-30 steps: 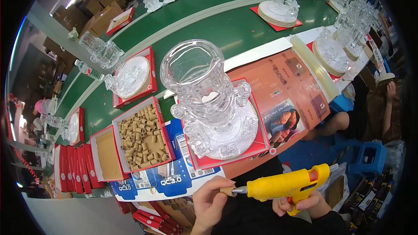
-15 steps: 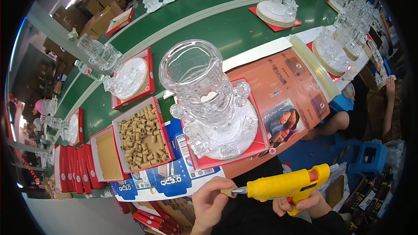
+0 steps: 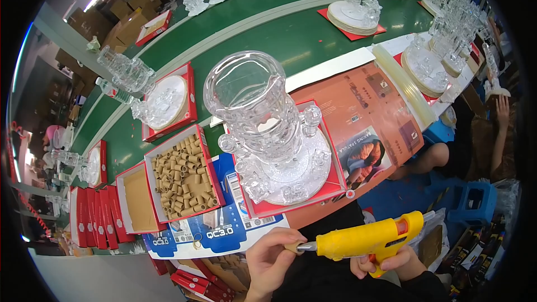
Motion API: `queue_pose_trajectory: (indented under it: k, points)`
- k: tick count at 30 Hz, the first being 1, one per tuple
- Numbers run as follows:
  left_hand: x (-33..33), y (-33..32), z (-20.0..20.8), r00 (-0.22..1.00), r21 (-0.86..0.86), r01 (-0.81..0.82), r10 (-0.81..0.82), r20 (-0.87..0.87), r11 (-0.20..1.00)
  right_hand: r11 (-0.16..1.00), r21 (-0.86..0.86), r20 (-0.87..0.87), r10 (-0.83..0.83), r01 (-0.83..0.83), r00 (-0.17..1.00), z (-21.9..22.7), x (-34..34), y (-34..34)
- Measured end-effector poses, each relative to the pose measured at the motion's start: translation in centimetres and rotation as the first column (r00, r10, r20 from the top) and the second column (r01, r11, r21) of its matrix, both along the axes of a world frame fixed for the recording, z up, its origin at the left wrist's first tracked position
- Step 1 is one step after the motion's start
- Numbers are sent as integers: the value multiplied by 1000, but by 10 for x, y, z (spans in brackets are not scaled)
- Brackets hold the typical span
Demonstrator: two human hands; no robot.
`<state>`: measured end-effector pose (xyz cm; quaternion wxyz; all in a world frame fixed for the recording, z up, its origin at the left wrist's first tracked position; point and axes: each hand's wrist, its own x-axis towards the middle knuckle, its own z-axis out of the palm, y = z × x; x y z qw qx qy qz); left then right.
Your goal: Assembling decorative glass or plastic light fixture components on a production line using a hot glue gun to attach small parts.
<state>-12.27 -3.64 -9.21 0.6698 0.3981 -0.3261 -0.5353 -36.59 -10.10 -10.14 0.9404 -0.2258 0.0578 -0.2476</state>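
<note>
Between thumb and fingers, my left hand (image 3: 271,263) pinches a short brown cardboard tube (image 3: 293,248). My right hand (image 3: 390,263) grips the handle of a yellow glue gun (image 3: 369,236), its fingers wrapped round the trigger. The gun's metal nozzle points left and meets the open end of the tube; whether any glue has come out, I cannot tell. Beyond my hands stands a tall clear glass-like vessel (image 3: 251,106) with small clear figures round its foot. It rests on a round white glittery base (image 3: 305,176) in a red shallow box (image 3: 335,182).
Left of the vessel, a red-edged box (image 3: 218,190) holds many loose cardboard tubes, beside another shallow box (image 3: 137,198). Several red boxes (image 3: 95,218) stand farther left. More clear pieces sit along the green conveyor belt (image 3: 296,50). At right are a blue stool (image 3: 472,204) and another person's hand (image 3: 503,111).
My hands, the tube and the glue gun stay almost in place. On the far belts, red trays with clear pieces have shifted slightly left. At right, the other person's hand has moved a little.
</note>
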Motion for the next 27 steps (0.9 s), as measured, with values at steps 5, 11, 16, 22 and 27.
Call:
queue_pose_trajectory:
  k: [5, 11, 16, 22, 27]
  points:
    - [0, 0, 1, 1000, 0, 1, -1, -3, 1000, 1000, -28, -25, -6, 6, 1000, 1, -1, 0]
    - [0, 0, 0, 1000, -2, 3, -3, 8, 1000, 1000, 15, -31, 2, -1, 1000, 3, -2, 0]
    - [0, 1, 2, 1000, 4, -3, 3, 7, 1000, 1000, 20, -34, -7, 8, 999, 4, -1, -1]
    - [-1, 0, 1, 1000, 0, -15, 15, 5, 1000, 1000, 21, -36, -18, 19, 999, 3, -2, -1]
    - [-2, -1, 1, 1000, 9, -22, 23, -8, 1000, 1000, 13, -43, -9, 9, 999, 2, -3, -2]
